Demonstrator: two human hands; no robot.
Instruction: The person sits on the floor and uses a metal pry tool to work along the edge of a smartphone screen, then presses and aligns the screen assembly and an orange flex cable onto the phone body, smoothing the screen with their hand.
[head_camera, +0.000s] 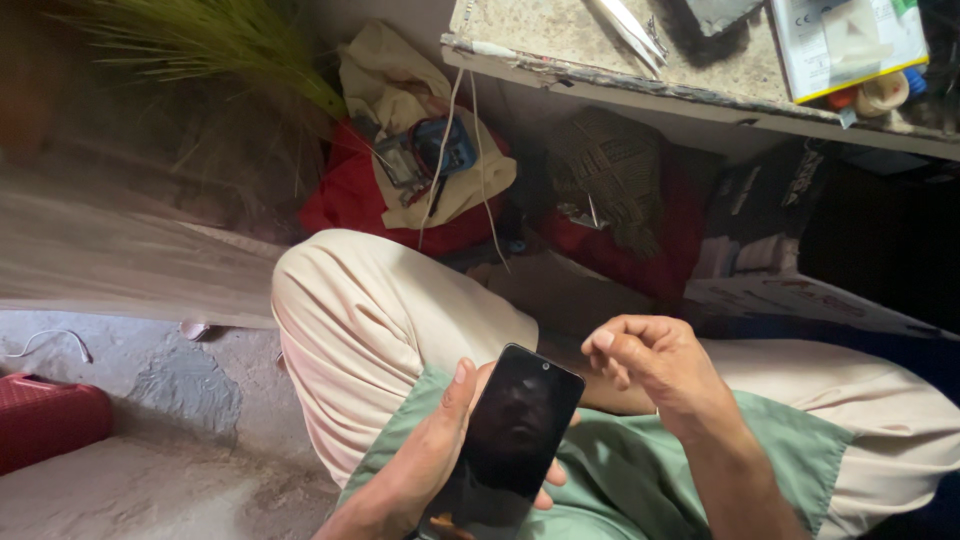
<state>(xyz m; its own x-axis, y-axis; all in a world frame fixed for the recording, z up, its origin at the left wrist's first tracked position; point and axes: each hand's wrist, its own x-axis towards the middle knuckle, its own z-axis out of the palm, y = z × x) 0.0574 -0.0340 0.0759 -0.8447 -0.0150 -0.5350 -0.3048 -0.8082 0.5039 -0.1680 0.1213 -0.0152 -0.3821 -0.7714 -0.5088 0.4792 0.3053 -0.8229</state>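
Black glossy phone (518, 425), screen dark, gripped in left hand (430, 455); right hand (655, 370) loosely curled, holding nothing.

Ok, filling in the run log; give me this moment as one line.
left hand: holds dark phone | right hand: loosely curled, empty, beside phone | seated cross-legged

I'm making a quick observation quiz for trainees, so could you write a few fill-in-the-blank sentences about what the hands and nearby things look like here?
1. The left hand holds a phone whose screen is ____.
2. The right hand hovers beside the phone with its fingers ____.
3. The person sits cross-legged in cream trousers and a ____ shirt.
4. On the floor at the far left lies a ____ case.

Missing words: dark; curled; green; red
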